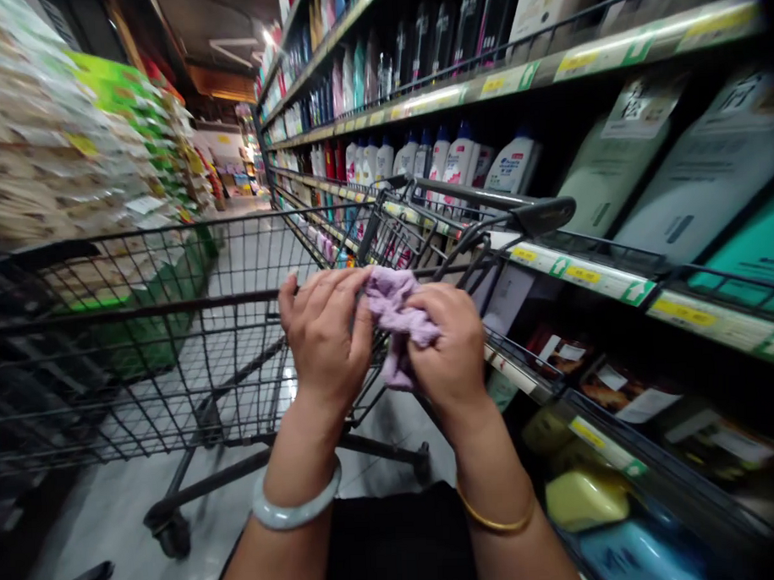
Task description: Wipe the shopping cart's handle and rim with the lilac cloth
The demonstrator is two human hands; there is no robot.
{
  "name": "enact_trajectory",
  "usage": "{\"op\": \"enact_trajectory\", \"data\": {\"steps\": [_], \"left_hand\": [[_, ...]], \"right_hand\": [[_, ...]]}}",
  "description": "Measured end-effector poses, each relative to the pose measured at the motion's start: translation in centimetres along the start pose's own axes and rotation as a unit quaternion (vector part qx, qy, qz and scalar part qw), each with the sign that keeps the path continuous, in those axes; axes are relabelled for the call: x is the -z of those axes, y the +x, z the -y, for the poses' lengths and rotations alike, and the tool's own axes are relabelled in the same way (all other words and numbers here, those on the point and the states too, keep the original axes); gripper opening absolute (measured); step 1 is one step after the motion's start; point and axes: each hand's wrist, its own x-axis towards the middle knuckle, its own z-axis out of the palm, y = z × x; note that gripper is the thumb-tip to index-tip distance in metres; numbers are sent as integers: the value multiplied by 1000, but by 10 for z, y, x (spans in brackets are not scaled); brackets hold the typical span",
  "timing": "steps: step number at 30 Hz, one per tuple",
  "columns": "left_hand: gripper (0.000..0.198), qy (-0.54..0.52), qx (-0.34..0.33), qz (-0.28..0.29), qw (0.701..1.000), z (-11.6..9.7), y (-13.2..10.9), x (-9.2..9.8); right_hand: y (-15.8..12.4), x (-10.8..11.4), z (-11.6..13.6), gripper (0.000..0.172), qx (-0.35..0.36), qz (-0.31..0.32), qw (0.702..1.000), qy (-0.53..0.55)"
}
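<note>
A bunched lavender cloth is held up between my two hands, above the shopping cart's frame. My right hand is closed around its right side, with the thumb on top. At the cloth's left edge, my left hand pinches it between thumb and index finger; the other fingers curl away, their tips partly hidden. Behind both hands stands a black wire shopping cart, its handle slanting off to the right beside the shelf.
Tall shelves of shampoo bottles and other toiletries line the right side. Stacked packaged goods rise on the left, above a green base. A grey tiled floor runs down the aisle between them. Cart wheels rest on it.
</note>
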Motion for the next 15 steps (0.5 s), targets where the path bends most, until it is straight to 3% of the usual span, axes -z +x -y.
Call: {"op": "enact_trajectory", "data": {"steps": [2,4,6,9,11,13,15], "left_hand": [[34,-8,2,9,1000,1,1,0],[35,-8,10,15,1000,1,1,0],[32,-9,17,20,1000,1,2,1],[35,6,25,28,999,-1,4,1],[43,22,13,33,999,-3,5,2],[50,32,8,48,998,-4,7,2],[52,7,60,71,996,-4,9,2]], "right_hand": [[-1,-3,4,25,-9,119,993,-13],[-3,-1,7,26,-33,149,988,-29],[-2,5,5,25,-55,75,995,-42],[-2,11,-4,26,-51,-106,991,-57],[-5,5,-10,25,-47,-140,987,-71],[-11,-8,-11,22,-57,-74,991,-100],[-19,-24,-7,19,-58,40,989,-130]]}}
